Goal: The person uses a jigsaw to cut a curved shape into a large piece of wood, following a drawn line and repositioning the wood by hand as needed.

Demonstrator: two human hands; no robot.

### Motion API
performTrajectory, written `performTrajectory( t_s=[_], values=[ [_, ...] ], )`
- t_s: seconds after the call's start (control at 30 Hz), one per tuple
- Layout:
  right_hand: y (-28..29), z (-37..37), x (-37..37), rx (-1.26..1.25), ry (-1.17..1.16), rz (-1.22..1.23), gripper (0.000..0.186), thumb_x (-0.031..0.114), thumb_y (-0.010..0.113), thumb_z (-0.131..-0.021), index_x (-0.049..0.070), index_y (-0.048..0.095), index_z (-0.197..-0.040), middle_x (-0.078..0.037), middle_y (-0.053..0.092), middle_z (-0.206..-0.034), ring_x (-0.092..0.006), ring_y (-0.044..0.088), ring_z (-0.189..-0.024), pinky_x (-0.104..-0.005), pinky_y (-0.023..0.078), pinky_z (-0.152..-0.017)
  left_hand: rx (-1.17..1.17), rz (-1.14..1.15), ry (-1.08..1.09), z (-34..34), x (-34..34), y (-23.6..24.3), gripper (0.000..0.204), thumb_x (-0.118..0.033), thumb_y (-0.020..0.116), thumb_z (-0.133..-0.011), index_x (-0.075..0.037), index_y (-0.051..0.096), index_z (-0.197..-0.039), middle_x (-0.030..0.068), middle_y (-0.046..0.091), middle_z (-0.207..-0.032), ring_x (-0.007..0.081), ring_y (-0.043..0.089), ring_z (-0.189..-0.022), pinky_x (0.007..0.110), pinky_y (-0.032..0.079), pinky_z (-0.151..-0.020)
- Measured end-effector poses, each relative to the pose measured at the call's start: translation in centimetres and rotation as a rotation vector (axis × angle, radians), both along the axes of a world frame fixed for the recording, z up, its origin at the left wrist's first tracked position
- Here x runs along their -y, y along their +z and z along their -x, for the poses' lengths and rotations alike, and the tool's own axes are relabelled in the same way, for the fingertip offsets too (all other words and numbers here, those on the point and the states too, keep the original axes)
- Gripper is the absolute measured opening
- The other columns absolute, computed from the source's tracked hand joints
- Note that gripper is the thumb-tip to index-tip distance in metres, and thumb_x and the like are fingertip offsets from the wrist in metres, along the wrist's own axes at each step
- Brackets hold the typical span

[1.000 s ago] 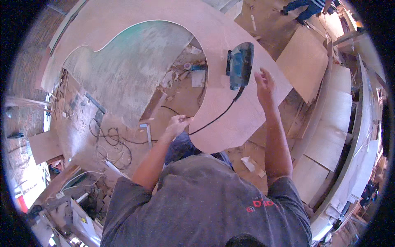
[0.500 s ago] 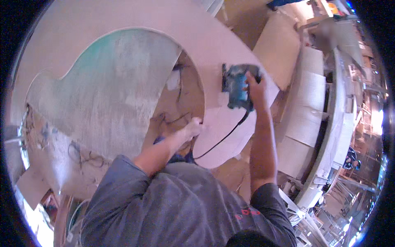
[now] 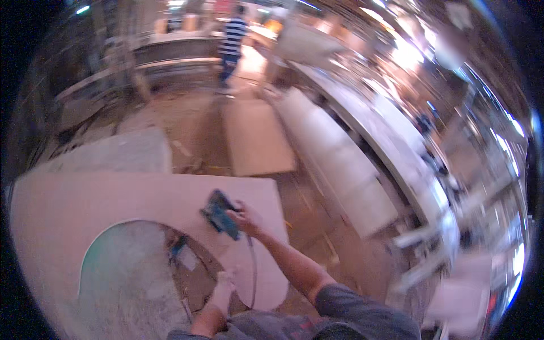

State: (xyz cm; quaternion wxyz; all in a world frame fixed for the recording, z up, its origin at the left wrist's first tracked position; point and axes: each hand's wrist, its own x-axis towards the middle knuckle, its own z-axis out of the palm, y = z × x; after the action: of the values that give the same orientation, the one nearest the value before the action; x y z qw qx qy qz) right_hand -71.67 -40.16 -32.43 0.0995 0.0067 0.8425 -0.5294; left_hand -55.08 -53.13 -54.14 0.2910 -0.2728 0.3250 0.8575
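My right hand (image 3: 247,219) grips a blue power sander (image 3: 220,213) that rests on a large pale plywood panel (image 3: 113,198) with a big curved cutout. The sander's black cord (image 3: 253,272) hangs down from it across the panel's narrow lower end. My left hand (image 3: 222,286) is lower, at the inner edge of the cutout near the cord; the blur hides whether it holds anything.
A dusty concrete floor (image 3: 124,289) shows through the cutout. Flat boards (image 3: 258,141) lie on the floor beyond the panel, and long white panels (image 3: 340,164) run along the right. A person in a striped shirt (image 3: 231,42) walks far off.
The view has swung upward, showing the workshop beyond. The sander and my right hand now sit lower in the picture, still on the panel. My left hand stays near the cutout edge.
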Motion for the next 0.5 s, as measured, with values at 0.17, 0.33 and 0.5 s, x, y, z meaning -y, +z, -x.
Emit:
performTrajectory(
  t_s=[0.17, 0.33, 0.5],
  values=[
    [-1.5, -10.9, -6.7, -0.329, -0.201, -0.191, 0.051, 0.036, 0.065, -0.090, 0.003, 0.056, -0.127, -0.023, 0.065, -0.112, -0.0382, 0.063, -0.102, -0.0437, 0.050, -0.088, -0.032, 0.367, -0.019, 0.2, 1.7, -0.3, 0.034, -0.019, 0.073, -0.083, -0.002, 0.065, -0.111, 0.0114, 0.067, -0.107, 0.0320, 0.064, -0.099, 0.050, 0.053, -0.085],
    [-9.1, -25.6, -16.4, -0.187, -0.355, -0.486, 0.047, 0.038, 0.063, -0.090, 0.003, 0.059, -0.120, -0.024, 0.063, -0.107, -0.0428, 0.060, -0.102, -0.0492, 0.048, -0.087, 0.034, 0.210, -0.050, 0.0, 2.1, 3.8, 0.044, -0.024, 0.075, -0.082, -0.002, 0.064, -0.118, 0.0125, 0.064, -0.118, 0.0310, 0.055, -0.117, 0.055, 0.043, -0.099],
    [-13.8, -36.2, -17.7, 0.210, -0.487, -0.553, 0.058, 0.046, 0.063, -0.088, 0.004, 0.056, -0.127, -0.026, 0.062, -0.108, -0.0433, 0.058, -0.106, -0.0490, 0.048, -0.089, 0.015, 0.472, -0.292, 0.4, 0.3, 6.2, 0.042, -0.024, 0.069, -0.087, 0.000, 0.062, -0.121, 0.0120, 0.065, -0.117, 0.0299, 0.058, -0.112, 0.049, 0.044, -0.100]
  ],
)
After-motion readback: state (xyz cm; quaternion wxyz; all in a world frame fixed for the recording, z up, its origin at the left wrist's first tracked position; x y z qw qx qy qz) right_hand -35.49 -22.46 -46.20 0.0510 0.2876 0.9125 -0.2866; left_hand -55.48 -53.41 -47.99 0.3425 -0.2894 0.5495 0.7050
